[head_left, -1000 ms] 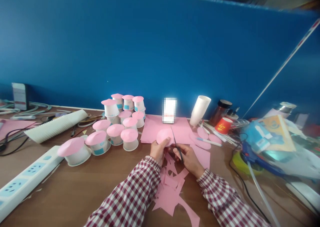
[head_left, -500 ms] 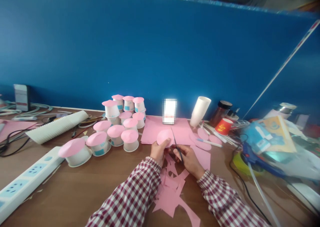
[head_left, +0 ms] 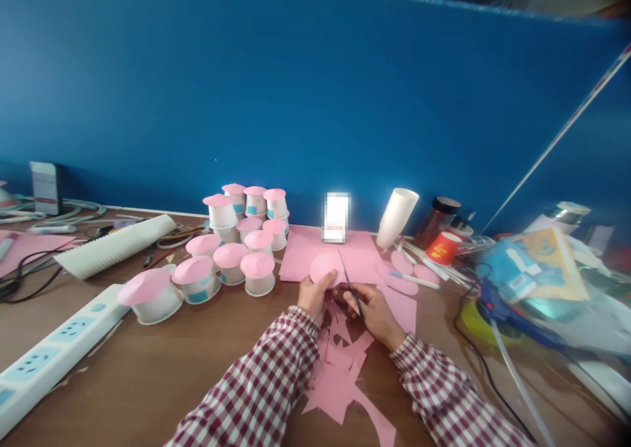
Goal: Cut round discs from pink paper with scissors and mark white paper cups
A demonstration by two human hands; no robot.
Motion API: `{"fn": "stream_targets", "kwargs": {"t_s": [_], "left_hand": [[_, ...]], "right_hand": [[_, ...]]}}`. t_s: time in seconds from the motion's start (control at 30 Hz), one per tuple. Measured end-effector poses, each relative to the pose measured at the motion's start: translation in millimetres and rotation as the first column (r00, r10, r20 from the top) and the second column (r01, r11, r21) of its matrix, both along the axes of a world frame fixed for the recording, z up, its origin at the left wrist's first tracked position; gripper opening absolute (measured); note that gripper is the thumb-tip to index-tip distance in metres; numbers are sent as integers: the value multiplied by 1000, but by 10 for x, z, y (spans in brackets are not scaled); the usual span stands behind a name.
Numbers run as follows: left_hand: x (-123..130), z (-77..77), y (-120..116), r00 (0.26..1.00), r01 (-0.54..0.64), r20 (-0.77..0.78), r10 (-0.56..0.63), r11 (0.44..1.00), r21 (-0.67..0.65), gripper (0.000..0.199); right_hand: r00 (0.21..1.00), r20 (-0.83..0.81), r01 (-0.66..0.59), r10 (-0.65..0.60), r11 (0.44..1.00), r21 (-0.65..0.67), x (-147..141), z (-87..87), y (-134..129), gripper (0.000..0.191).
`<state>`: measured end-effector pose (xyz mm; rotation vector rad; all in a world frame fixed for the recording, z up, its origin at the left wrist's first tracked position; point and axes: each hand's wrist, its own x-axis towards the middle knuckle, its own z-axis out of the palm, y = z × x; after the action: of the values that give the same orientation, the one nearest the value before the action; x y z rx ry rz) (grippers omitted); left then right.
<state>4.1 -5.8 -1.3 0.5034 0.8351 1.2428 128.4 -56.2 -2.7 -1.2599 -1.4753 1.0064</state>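
Observation:
My left hand [head_left: 315,294] pinches a pink paper circle [head_left: 325,269] at its lower edge, thumb on top. Just right of it, my right hand [head_left: 372,307] is closed around a pair of scissors [head_left: 352,292], whose blade points up and away beside the circle. Whether the blades touch the paper I cannot tell. Pink paper scraps [head_left: 335,381] lie on the table under and in front of both hands. Behind the circle is a pink sheet [head_left: 296,256]. Several paper cups with pink paper tops [head_left: 258,276] stand to the left, some of them stacked.
A power strip [head_left: 59,342] and a toppled stack of white cups [head_left: 118,246] lie at left. A phone with a blurred screen [head_left: 336,218] leans at the back. On the right are upright white cups [head_left: 398,217], a red cup [head_left: 444,248], a marker [head_left: 414,280] and a blue glue gun [head_left: 513,319].
The view has shifted very slightly. Both hands, the paper circle and the scissors keep nearly the same position.

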Motion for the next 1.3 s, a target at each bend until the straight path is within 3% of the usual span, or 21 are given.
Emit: {"fn": "stream_targets", "kwargs": {"t_s": [1.3], "left_hand": [[-5, 26, -18, 1000, 5, -6, -5, 1000, 4, 31]], "right_hand": [[999, -34, 22, -23, 999, -41, -16, 34, -10, 36]]}}
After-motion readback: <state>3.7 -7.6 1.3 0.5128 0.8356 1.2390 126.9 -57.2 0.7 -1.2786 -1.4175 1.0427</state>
